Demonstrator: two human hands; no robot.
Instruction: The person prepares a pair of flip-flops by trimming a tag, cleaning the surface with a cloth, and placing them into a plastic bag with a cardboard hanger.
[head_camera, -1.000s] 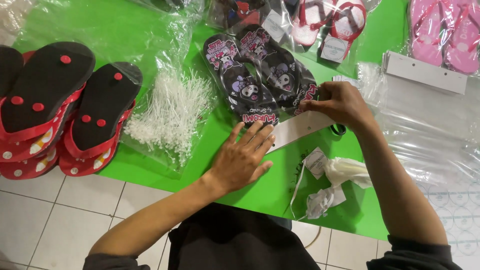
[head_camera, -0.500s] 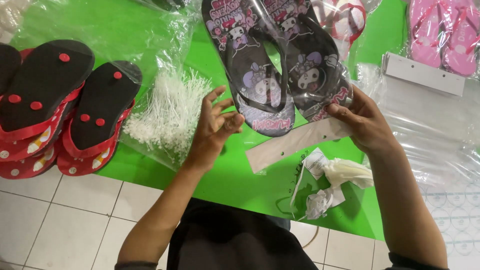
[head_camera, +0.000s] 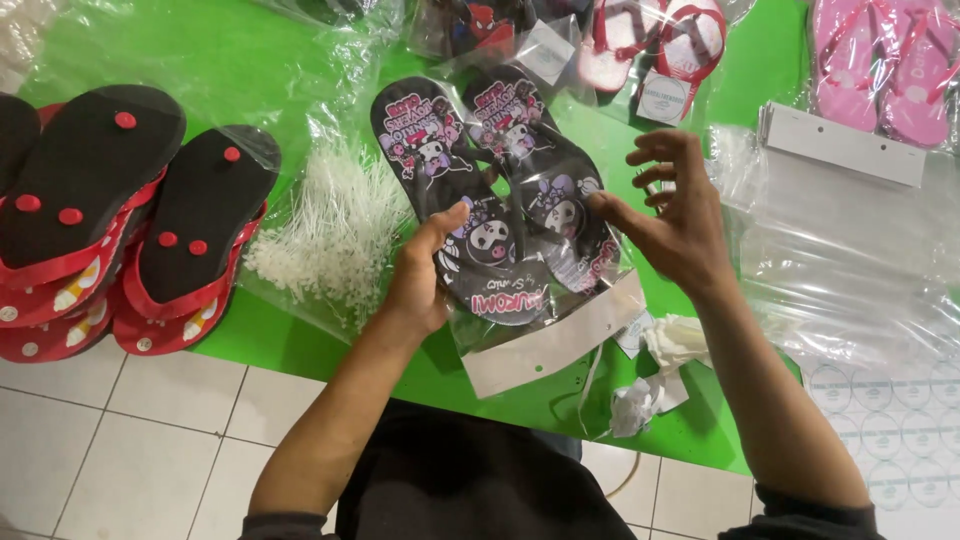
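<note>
A pair of black flip-flops (head_camera: 500, 200) printed with cartoon characters and pink lettering is seen packed sole to sole in a clear plastic bag (head_camera: 560, 310) with a white card strip along its lower edge. The pack is held tilted above the green table, toes pointing away and up to the left, heels and card strip lowest. It is gripped at its left edge and touched lightly on its right side.
</note>
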